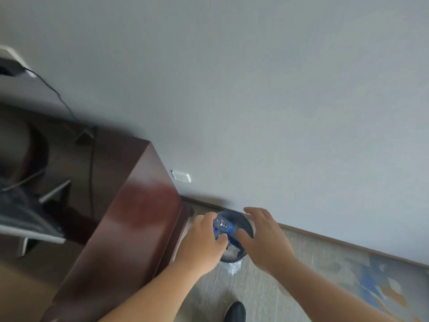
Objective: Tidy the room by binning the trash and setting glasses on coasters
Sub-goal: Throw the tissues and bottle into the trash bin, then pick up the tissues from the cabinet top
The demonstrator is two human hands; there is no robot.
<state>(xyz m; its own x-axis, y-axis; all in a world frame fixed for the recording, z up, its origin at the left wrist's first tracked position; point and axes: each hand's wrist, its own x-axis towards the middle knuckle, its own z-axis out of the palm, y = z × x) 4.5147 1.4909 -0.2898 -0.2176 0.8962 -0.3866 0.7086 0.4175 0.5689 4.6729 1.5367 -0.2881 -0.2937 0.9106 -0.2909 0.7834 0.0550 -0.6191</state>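
Left hand (204, 242) grips a clear plastic bottle (221, 225) with a blue label above a dark round bin (232, 259) standing against the wall (278, 112); right hand (262, 238), spread flat, hovers over the bin's 3 o'clock side. Wooden cabinet (130, 217) at the bin's 9 o'clock, wall socket (181, 176) at 11 o'clock, dark shoe (235, 311) at 6 o'clock

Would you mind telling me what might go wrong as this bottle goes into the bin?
The left hand grips the bottle close to the bin rim, so it may clip the rim and land on the floor. White trash already lies inside, so the bottle might rest high.
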